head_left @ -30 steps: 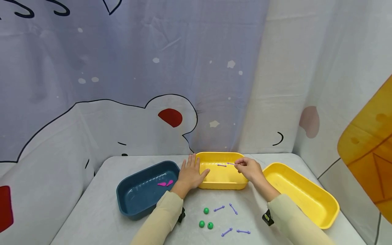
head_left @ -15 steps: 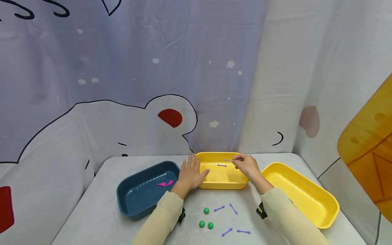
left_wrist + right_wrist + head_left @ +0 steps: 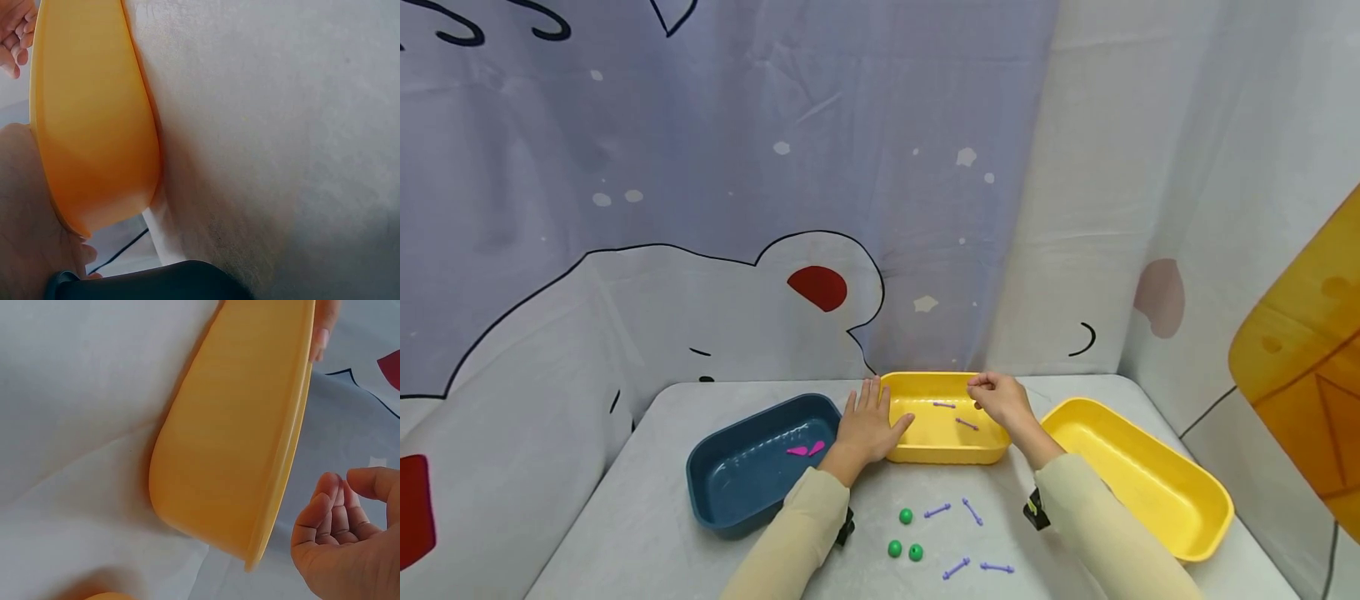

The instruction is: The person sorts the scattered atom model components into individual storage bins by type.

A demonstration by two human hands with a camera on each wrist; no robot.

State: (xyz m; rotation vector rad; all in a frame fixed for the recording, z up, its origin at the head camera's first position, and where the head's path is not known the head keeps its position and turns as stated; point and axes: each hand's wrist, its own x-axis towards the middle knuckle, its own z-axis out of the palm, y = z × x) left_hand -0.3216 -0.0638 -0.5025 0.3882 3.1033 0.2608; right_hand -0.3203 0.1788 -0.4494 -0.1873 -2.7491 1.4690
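Observation:
My left hand [image 3: 867, 423] rests with fingers spread on the left rim of the middle yellow tray [image 3: 943, 455]. Above that tray's right end hovers my right hand [image 3: 1003, 402], fingers loosely curled; the right wrist view shows a gap between thumb [image 3: 369, 482] and forefinger, with nothing held. Inside the tray lie two small purple rods with knobbed ends, an upper rod [image 3: 944, 405] and a lower rod [image 3: 967, 424]. In the left wrist view the tray's outer wall [image 3: 94, 119] fills much of the left side.
A dark blue tray [image 3: 700, 492] at left holds two pink pieces [image 3: 805, 449]. Another yellow tray [image 3: 1150, 492] stands at right. On the white table [image 3: 865, 583] in front lie three green beads [image 3: 906, 517] and several more purple rods [image 3: 956, 568].
The right hand moved slightly left and up over the middle tray and let go of a purple rod, which now lies inside beside the other. The left hand stayed put.

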